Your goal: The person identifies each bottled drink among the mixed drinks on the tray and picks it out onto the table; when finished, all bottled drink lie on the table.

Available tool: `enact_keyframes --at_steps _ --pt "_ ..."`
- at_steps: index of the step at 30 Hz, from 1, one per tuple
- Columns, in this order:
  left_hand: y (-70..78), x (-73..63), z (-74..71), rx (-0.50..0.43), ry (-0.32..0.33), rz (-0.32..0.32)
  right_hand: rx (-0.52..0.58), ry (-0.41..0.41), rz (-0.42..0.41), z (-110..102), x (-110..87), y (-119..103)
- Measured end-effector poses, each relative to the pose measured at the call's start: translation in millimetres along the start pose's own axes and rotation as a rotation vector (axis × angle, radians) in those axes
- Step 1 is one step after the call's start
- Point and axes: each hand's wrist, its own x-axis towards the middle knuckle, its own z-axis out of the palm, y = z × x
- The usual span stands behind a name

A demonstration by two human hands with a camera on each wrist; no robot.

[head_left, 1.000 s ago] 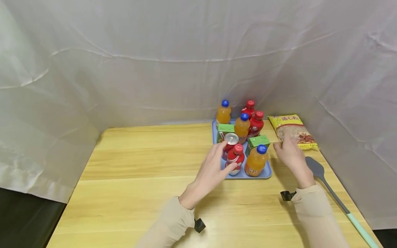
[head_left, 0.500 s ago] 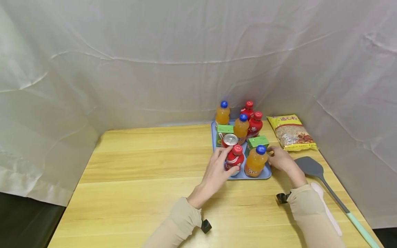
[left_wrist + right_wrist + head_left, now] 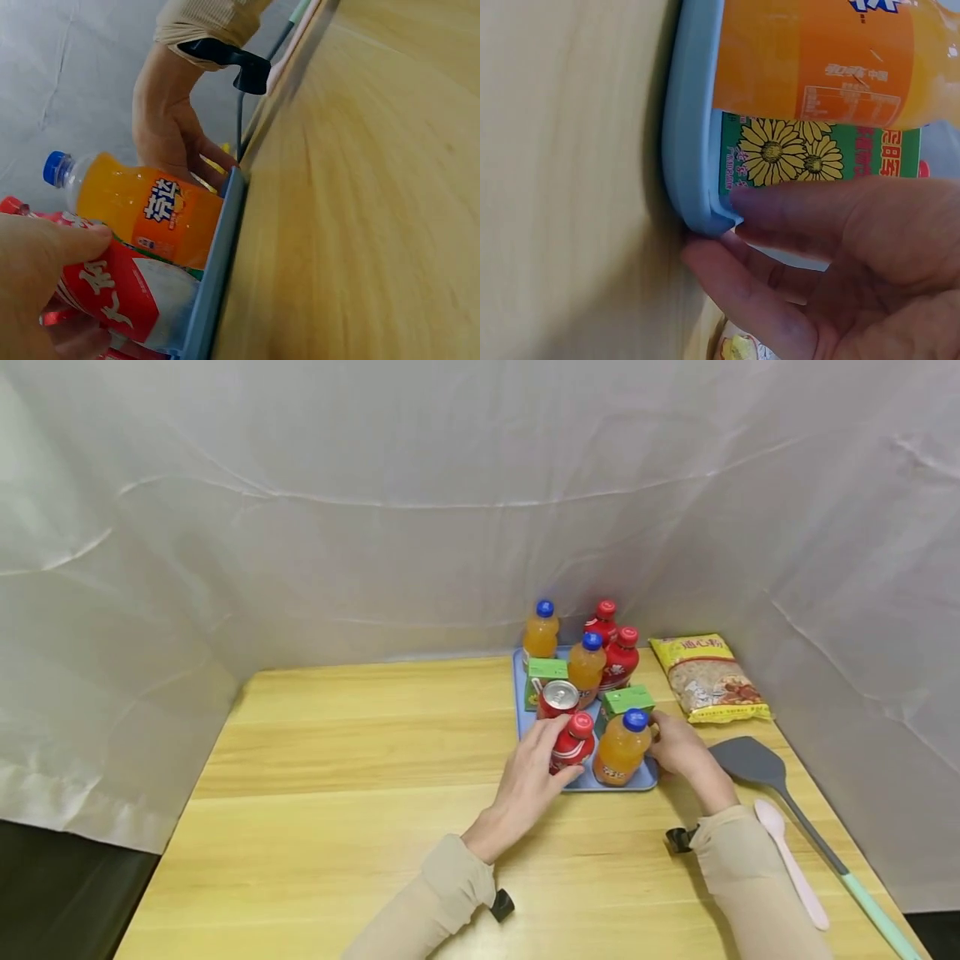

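A blue tray (image 3: 517,697) bears several drinks, all upright. My left hand (image 3: 525,781) holds a red bottle (image 3: 572,750) at the tray's near side, its thumb lying across the label in the left wrist view. Right of it stands an orange soda bottle (image 3: 621,753) with a blue cap; behind that is a green carton (image 3: 780,154) with yellow flowers. My right hand (image 3: 682,750) pinches the tray's right rim (image 3: 686,120), thumb inside and fingers outside. A red can (image 3: 560,697) stands just beyond my left fingertips.
Farther back on the tray are another green carton (image 3: 547,672), orange bottles (image 3: 586,668) and red bottles (image 3: 619,662). A yellow bag of macaroni (image 3: 708,679), a grey spatula (image 3: 750,762) and a pink spoon (image 3: 793,870) lie to the right. Grey cloth (image 3: 420,552) hangs behind.
My right hand has come left from beside the macaroni bag to the tray's rim, uncovering the pink spoon. My left hand has shifted from the can's top down to the red bottle.
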Motion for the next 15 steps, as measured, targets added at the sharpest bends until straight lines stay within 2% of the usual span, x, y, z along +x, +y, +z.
enact_keyframes --at_steps 3,7,10,15 --pt "-1.6 -1.8 1.0 0.008 0.020 0.048 -0.042 0.012 -0.004 0 1.2 1" --pt "-0.4 -4.9 -5.8 0.040 0.054 0.073 -0.055 0.013 -0.010 0 1.5 1" --pt "2.0 -6.6 -18.7 0.047 0.078 0.073 -0.071 0.013 -0.010 0 1.1 -1" --pt "2.3 -6.8 -51.9 -0.004 0.127 0.049 -0.121 0.009 0.003 -3 0.1 -3"
